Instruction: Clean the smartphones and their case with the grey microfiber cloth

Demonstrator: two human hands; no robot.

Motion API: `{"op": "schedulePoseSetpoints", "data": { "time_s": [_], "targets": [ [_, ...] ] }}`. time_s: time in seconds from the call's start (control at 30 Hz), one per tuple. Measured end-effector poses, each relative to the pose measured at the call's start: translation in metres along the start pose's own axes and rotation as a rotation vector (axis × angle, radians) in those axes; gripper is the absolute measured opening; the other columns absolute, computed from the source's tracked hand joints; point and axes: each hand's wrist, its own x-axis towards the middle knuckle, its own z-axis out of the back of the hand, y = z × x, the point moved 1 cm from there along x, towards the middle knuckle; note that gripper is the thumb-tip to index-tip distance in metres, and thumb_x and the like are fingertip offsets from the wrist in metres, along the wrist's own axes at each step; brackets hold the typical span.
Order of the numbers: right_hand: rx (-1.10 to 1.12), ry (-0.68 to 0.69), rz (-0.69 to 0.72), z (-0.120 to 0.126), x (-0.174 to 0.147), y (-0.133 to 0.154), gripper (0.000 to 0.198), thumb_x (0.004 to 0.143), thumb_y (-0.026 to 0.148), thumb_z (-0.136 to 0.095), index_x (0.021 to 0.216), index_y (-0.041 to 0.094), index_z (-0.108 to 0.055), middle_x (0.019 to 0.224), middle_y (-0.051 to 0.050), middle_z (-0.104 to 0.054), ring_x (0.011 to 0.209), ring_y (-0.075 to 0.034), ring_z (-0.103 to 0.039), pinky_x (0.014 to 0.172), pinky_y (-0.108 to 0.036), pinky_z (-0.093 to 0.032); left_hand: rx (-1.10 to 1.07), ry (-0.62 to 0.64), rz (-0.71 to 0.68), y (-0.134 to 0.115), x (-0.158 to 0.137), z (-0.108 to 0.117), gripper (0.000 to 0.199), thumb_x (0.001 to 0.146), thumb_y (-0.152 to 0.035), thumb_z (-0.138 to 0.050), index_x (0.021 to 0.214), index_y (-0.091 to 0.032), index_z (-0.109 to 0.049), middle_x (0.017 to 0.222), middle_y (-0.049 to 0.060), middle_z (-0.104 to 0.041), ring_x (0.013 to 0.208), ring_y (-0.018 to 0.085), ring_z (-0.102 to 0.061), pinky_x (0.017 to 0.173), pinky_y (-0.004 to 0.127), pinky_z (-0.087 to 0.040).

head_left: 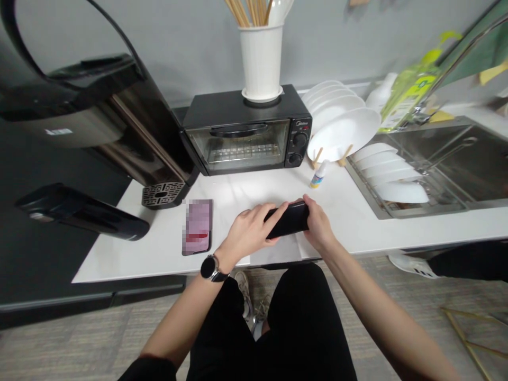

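I am remotely watching the bare left hand (248, 231) and bare right hand (318, 225) grasping opposite ends of a flat black rectangular object (291, 219) right of frame centre.

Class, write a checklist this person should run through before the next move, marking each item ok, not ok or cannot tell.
1. Left hand on the black phone: ok, fingers lie across one end.
2. Right hand on it too: ok, holding the opposite end.
3. One of the hands free: not ok, both are occupied.
4. Pink-screened phone out of the way: ok, it lies on the counter, left of the hands.
5. Small bottle upright: ok, it stands beyond the right hand.
6. Black phone switched on: cannot tell, the face in view is dark.
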Motion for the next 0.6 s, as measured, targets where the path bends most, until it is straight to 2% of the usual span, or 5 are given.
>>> {"op": "schedulePoseSetpoints", "data": {
  "time_s": [0.1, 0.2, 0.3, 0.43, 0.6],
  "targets": [
    [0.018, 0.045, -0.058, 0.000, -0.002, 0.010, 0.042, 0.081, 0.063, -0.064, 0.076, 0.023, -0.070, 0.074, -0.002, -0.075, 0.084, -0.025, -0.072, 0.073, -0.033, -0.055, 0.006, 0.001, -0.021, -0.002, -0.004, 0.005, 0.088, 0.090, -0.038, -0.073, 0.163, -0.017, -0.030, 0.132, 0.014, -0.065, 0.101, 0.027, -0.070, 0.080, 0.037, -0.058],
    [0.024, 0.150, -0.131, 0.003, -0.003, 0.017, 0.043, 0.080, 0.065, -0.068, 0.080, 0.023, -0.071, 0.077, -0.002, -0.076, 0.084, -0.025, -0.073, 0.069, -0.032, -0.054, -0.046, 0.004, -0.019, -0.003, -0.006, 0.010, 0.086, 0.091, -0.040, -0.070, 0.164, -0.018, -0.029, 0.135, 0.014, -0.064, 0.103, 0.027, -0.070, 0.081, 0.036, -0.059],
    [0.063, 0.251, -0.167, 0.002, -0.009, 0.016, 0.050, 0.079, 0.073, -0.070, 0.086, 0.024, -0.073, 0.082, -0.002, -0.078, 0.087, -0.025, -0.074, 0.073, -0.034, -0.057, -0.104, 0.012, 0.031, -0.002, -0.008, 0.013, 0.087, 0.090, -0.042, -0.071, 0.164, -0.021, -0.030, 0.135, 0.012, -0.063, 0.106, 0.026, -0.071, 0.083, 0.035, -0.060],
    [0.224, 0.228, -0.081, -0.002, -0.022, 0.004, 0.056, 0.074, 0.077, -0.076, 0.090, 0.024, -0.076, 0.089, -0.003, -0.080, 0.087, -0.025, -0.074, 0.075, -0.036, -0.059, -0.149, 0.018, 0.194, -0.002, -0.010, 0.015, 0.089, 0.088, -0.048, -0.072, 0.164, -0.024, -0.031, 0.132, 0.009, -0.062, 0.102, 0.025, -0.072, 0.077, 0.034, -0.062],
    [0.285, 0.155, 0.022, 0.000, -0.033, -0.008, 0.045, 0.077, 0.069, -0.081, 0.083, 0.024, -0.077, 0.079, -0.001, -0.078, 0.073, -0.022, -0.070, 0.066, -0.033, -0.056, -0.260, 0.001, 0.298, -0.013, -0.014, 0.013, 0.099, 0.082, -0.054, -0.077, 0.165, -0.031, -0.027, 0.133, 0.006, -0.060, 0.101, 0.023, -0.072, 0.077, 0.032, -0.063]
  ]
}}
